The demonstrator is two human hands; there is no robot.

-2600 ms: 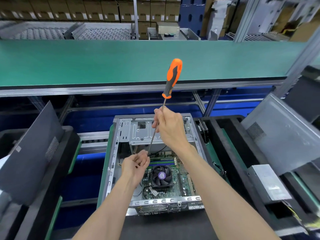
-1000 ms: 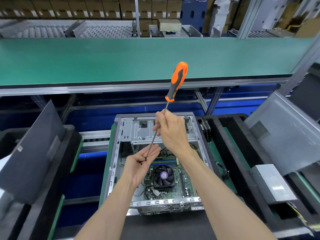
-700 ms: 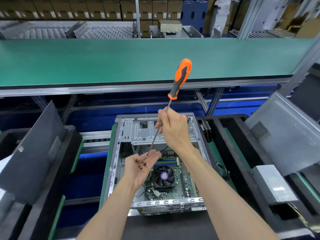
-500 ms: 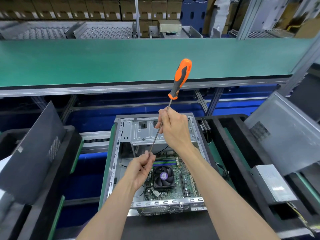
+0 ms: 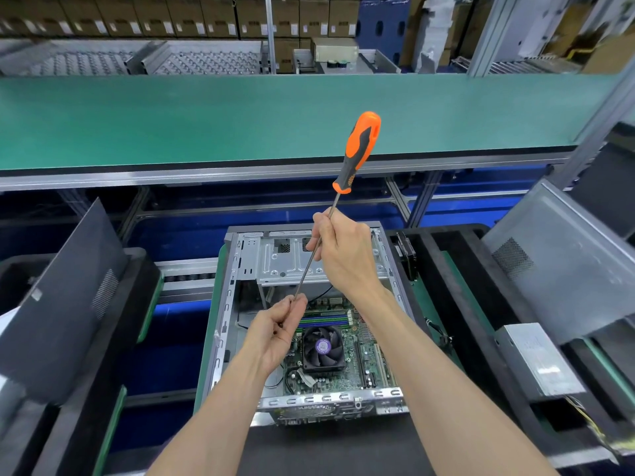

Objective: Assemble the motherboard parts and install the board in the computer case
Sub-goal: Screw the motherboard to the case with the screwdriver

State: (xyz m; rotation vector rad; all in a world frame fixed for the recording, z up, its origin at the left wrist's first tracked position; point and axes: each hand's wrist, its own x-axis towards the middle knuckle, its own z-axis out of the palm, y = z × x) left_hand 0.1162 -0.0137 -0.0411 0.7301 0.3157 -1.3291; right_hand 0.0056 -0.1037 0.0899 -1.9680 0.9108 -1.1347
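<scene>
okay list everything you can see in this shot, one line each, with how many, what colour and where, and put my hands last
screwdriver: one, orange and black handle, steel shaft, held tilted above the case
case: one, grey metal, open, centre
motherboard: one, green, inside the case
fan: one, black with purple hub, on the motherboard
conveyor: one, green, across the back
side panels: two, dark left, grey right
power supply: one, silver, lower right
boxes: many, brown, far shelves
left hand: fingers curled at the screwdriver tip
right hand: grips the shaft

Open computer case [image 5: 237,304] on black tray [image 5: 343,448]
</scene>
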